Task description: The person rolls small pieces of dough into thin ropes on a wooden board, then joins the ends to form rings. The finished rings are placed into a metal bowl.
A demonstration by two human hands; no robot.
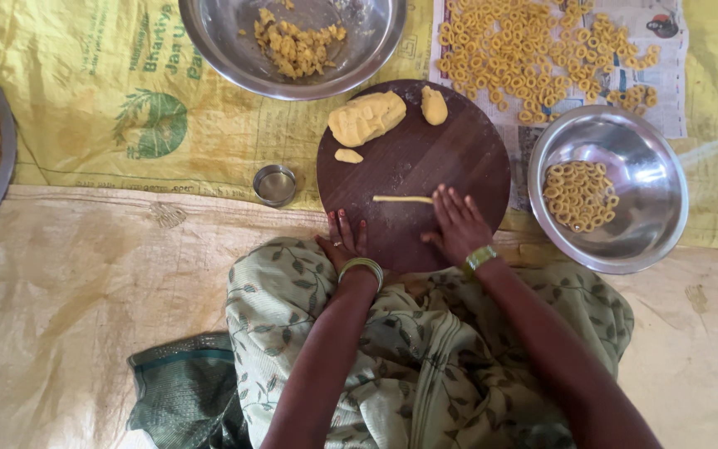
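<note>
Right hand [459, 224] flat, fingers spread, fingertips touching one end of a thin dough rope [402, 199] lying mid-way across the round wooden board [459, 158]. Left hand [343, 241] open, resting on the board's near edge, gripping nothing. Dough lump [366, 117] at the far edge; steel bowl of dough rings [625, 241] just right.

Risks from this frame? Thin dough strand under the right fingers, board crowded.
1. The dough strand is very thin and the right hand touches only its end; uneven pressure may snap it.
2. The left hand rests on the near edge of the round board; the board might shift or tip.
3. The small steel cup sits close beside the board and could get knocked.
</note>
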